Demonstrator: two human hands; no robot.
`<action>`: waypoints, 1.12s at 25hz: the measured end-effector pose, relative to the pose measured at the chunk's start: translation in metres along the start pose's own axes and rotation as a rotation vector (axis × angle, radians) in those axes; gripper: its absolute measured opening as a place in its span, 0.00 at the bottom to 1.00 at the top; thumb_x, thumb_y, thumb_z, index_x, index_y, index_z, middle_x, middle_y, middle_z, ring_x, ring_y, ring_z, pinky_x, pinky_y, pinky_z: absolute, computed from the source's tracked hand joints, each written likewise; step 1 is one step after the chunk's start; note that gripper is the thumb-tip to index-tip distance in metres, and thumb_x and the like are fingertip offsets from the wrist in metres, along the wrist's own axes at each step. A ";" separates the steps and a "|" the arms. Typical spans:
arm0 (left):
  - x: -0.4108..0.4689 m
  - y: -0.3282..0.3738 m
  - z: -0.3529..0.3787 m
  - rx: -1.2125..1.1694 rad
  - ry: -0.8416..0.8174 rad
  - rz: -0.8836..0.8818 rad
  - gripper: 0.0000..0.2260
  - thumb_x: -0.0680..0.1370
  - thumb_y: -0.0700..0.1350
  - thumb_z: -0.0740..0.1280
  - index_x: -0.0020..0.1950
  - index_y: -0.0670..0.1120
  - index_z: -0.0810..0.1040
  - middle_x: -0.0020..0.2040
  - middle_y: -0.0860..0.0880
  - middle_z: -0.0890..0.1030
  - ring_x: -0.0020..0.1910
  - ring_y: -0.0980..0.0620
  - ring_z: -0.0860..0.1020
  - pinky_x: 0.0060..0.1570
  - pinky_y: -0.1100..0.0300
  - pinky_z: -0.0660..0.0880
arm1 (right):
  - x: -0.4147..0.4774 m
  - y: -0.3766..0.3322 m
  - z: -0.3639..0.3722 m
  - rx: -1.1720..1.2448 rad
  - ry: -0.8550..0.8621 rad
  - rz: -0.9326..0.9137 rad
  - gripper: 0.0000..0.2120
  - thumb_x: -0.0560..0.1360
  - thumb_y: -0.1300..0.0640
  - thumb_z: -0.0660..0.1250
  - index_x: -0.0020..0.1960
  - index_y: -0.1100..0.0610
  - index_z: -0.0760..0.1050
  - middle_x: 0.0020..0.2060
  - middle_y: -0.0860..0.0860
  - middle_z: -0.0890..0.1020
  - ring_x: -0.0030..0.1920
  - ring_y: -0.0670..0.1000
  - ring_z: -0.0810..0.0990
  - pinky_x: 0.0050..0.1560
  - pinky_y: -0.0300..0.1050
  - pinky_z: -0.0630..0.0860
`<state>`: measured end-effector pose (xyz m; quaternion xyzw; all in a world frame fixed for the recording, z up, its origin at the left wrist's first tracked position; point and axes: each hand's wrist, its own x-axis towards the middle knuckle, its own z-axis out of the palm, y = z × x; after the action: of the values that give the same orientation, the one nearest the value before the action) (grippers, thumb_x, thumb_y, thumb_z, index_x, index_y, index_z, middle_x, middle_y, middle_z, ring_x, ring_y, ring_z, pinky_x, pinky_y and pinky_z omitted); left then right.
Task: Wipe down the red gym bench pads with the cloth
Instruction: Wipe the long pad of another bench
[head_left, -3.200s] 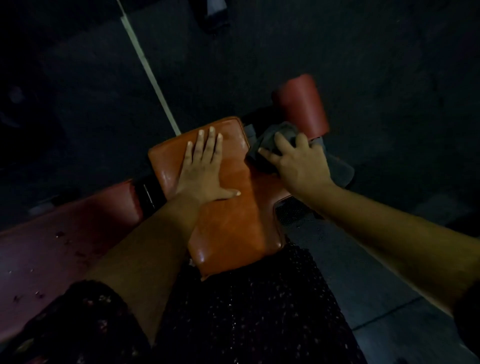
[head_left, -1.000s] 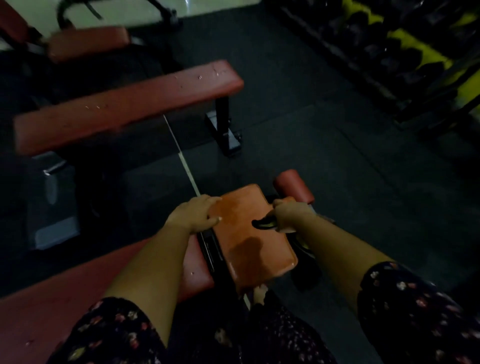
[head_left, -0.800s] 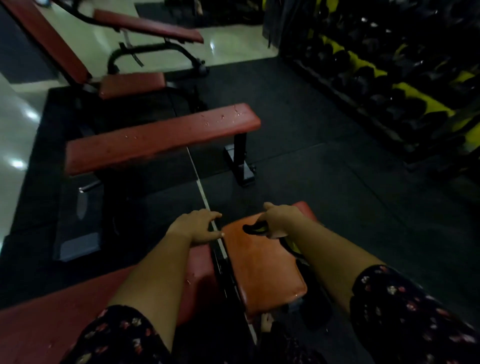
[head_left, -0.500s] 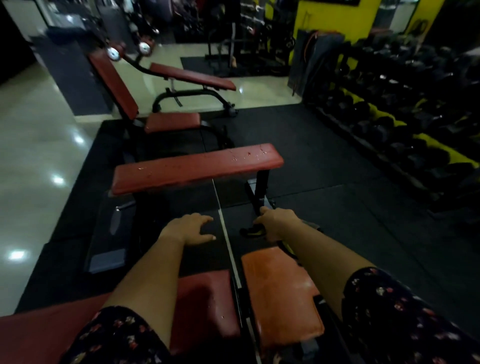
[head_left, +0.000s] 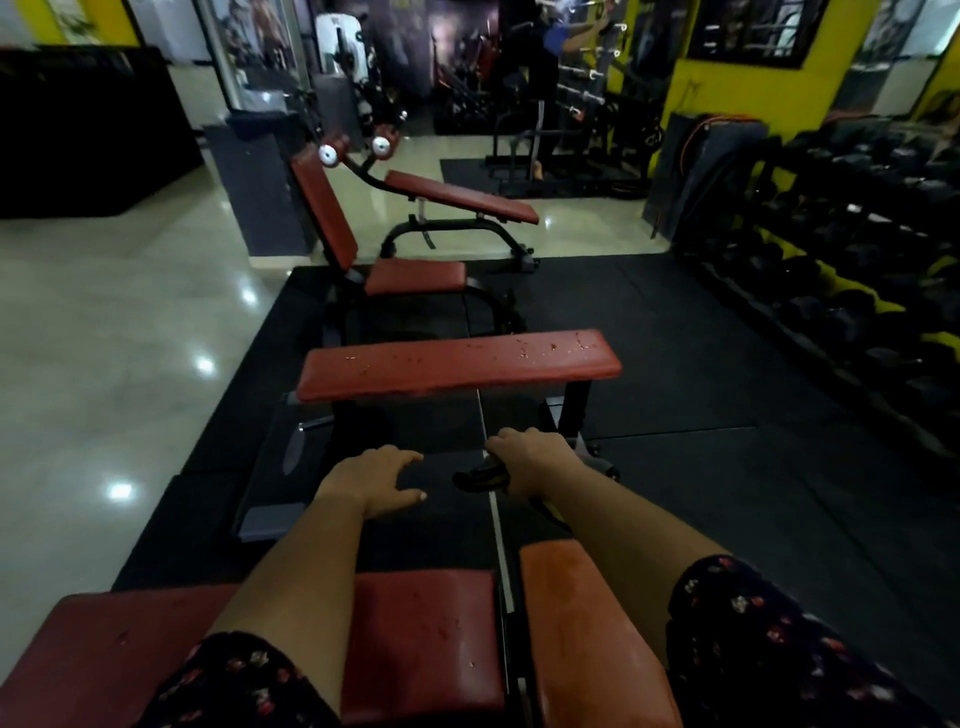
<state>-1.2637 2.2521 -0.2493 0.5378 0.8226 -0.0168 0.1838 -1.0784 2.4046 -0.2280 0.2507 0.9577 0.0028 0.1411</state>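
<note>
No legible text or labels.

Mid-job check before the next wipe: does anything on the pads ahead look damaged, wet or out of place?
The flat bench pad just ahead is flecked with pale specks, thickest toward its right end; droplets or chipped cover, I cannot tell. The near pad shows a few wet spots too. Nothing looks askew.

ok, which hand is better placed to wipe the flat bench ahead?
Right, likely. The right hand grips the cloth; the left hand is empty, fingers relaxed. The flat bench, speckled with droplets, sits in front of both hands.
</note>
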 end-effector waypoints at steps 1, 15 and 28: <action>-0.001 0.002 -0.001 -0.012 0.009 -0.013 0.31 0.76 0.62 0.65 0.77 0.58 0.62 0.70 0.51 0.70 0.68 0.49 0.71 0.63 0.48 0.72 | 0.002 0.001 0.000 -0.005 0.000 -0.011 0.23 0.73 0.54 0.71 0.64 0.51 0.67 0.60 0.51 0.71 0.58 0.58 0.74 0.46 0.54 0.72; -0.040 0.052 0.006 -0.081 0.103 -0.282 0.30 0.77 0.61 0.64 0.77 0.57 0.61 0.71 0.51 0.69 0.69 0.51 0.69 0.63 0.50 0.71 | 0.012 0.048 -0.007 -0.079 0.017 -0.241 0.16 0.74 0.54 0.68 0.61 0.52 0.70 0.58 0.51 0.72 0.57 0.58 0.75 0.49 0.56 0.75; -0.153 0.061 0.074 -0.217 0.146 -0.642 0.31 0.78 0.61 0.63 0.78 0.57 0.58 0.76 0.50 0.64 0.73 0.47 0.65 0.69 0.47 0.66 | 0.011 -0.033 0.006 -0.068 -0.011 -0.631 0.25 0.72 0.47 0.71 0.66 0.51 0.70 0.60 0.51 0.72 0.59 0.59 0.74 0.54 0.56 0.76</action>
<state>-1.1344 2.1266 -0.2588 0.2286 0.9578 0.0526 0.1658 -1.1017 2.3808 -0.2395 -0.0636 0.9869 -0.0106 0.1482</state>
